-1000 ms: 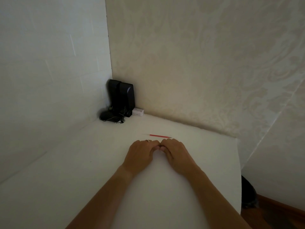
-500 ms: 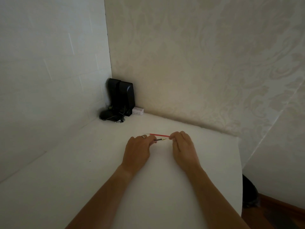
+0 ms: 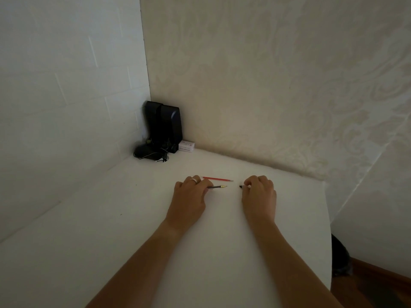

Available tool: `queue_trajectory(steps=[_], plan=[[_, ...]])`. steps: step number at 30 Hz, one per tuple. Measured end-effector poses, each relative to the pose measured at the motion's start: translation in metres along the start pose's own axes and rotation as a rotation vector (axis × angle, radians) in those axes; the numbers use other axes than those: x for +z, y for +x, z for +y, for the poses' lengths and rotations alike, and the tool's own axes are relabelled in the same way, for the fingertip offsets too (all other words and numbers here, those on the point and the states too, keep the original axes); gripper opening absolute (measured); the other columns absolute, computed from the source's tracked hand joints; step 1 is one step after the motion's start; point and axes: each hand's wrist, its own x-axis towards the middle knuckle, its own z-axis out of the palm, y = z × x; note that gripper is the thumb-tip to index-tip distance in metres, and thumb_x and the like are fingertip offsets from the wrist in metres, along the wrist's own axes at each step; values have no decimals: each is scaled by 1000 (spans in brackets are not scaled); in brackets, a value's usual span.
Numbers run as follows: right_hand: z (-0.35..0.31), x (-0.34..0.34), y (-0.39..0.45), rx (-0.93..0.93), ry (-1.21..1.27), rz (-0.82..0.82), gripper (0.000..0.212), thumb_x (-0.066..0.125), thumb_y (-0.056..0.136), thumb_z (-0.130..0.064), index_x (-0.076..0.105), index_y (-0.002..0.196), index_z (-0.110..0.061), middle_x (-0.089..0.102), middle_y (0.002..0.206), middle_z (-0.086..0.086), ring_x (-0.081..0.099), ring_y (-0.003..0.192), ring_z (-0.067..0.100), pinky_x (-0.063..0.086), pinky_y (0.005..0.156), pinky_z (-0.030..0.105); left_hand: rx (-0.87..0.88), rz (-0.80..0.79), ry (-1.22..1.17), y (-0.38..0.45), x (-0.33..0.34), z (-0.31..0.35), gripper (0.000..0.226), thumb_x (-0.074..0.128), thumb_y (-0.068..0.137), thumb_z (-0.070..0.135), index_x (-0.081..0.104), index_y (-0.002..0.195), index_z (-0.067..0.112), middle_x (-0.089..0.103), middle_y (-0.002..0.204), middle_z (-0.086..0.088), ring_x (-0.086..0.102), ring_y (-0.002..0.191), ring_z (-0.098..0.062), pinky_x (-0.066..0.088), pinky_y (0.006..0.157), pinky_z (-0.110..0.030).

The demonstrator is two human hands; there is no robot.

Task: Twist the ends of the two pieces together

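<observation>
From my remote seat I watched the 2 hands part. A second before, the left hand (image 3: 189, 196) and the right hand (image 3: 259, 194) had been pressed together, knuckles touching, in front of the red refill (image 3: 217, 179). Then they drew sideways until they were well apart on the white table (image 3: 111, 218). The left hand came away pinching a dark pen piece with a brass tip (image 3: 219, 186), its point now bared toward the right. The right hand carried off a small dark end piece (image 3: 242, 186), possibly a cap; the dim view left me unsure.
</observation>
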Motion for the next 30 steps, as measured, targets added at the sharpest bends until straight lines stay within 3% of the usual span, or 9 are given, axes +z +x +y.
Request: queue_trajectory(steps=[4, 7, 11, 16, 23, 30], plan=[[3, 3, 2, 32, -32, -18, 18, 57, 96, -16, 73, 93, -9, 63, 96, 7, 54, 91, 26, 47, 77, 40, -24, -16, -24, 1, 0, -1, 27, 45, 96, 14, 62, 110, 31, 59, 100, 5, 53, 98, -18, 35, 80, -36], [0, 1, 0, -14, 5, 20, 16, 58, 95, -16, 72, 99, -12, 64, 99, 7, 55, 93, 27, 47, 78, 42, -31, -12, -23, 0, -1, -1, 29, 46, 95, 12, 62, 110, 31, 60, 100, 4, 53, 98, -18, 35, 80, -35], [-8, -3, -2, -292, 216, 81, 14, 56, 96, -20, 68, 104, -17, 65, 98, 0, 55, 89, 20, 49, 76, 35, -31, -6, -25, 0, -1, 0, 31, 48, 93, 8, 62, 109, 31, 59, 99, 5, 53, 98, -17, 35, 80, -34], [-7, 7, -2, -495, 159, -126, 33, 36, 102, -36, 67, 99, -24, 61, 85, -7, 46, 78, 15, 39, 70, 33, 15, 13, -43, 0, -4, 4, 32, 49, 90, 4, 63, 105, 28, 59, 96, 5, 53, 96, -16, 33, 78, -32], [-6, 7, -2, -490, 170, -194, 39, 28, 100, -38, 62, 85, -26, 50, 78, -15, 43, 75, 12, 32, 68, 31, 47, 32, -27, -1, -8, 5, 30, 50, 90, 3, 64, 97, 29, 59, 92, 8, 53, 91, -13, 34, 79, -31], [-6, 2, -1, -550, 208, -151, 34, 34, 98, -34, 59, 80, -20, 43, 76, -15, 36, 71, 11, 25, 65, 28, 61, -16, -32, -1, -10, 6, 36, 47, 79, -5, 60, 87, 28, 48, 79, 15, 52, 82, -12, 29, 71, -31]])
